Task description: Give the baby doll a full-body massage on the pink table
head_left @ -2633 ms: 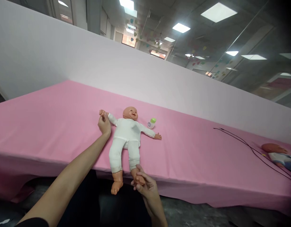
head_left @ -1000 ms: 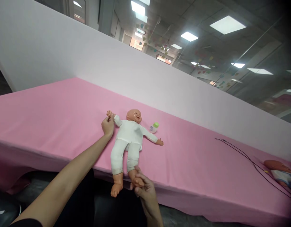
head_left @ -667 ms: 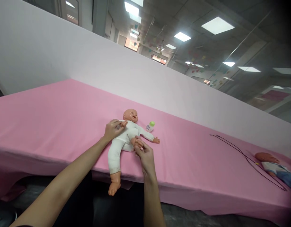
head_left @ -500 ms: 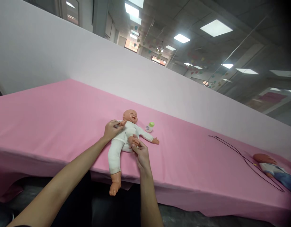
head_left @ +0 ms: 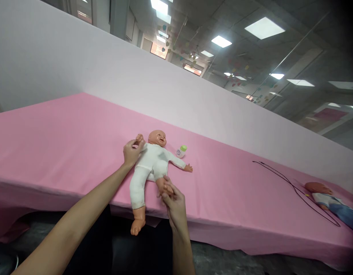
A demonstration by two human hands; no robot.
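On the pink tabletop (head_left: 228, 183), two grips, fingers closed, left (head_left: 131, 152) on wrist, right (head_left: 176, 202) on foot, steady a seemingly light, soft-bodied doll (head_left: 152, 160).

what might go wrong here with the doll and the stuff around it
The right hand bends one leg of the white-clothed doll, so uneven pulling might twist it. The doll's other foot hangs past the table edge, so it could slide off. The green-capped bottle lies near its outstretched arm and might get knocked.
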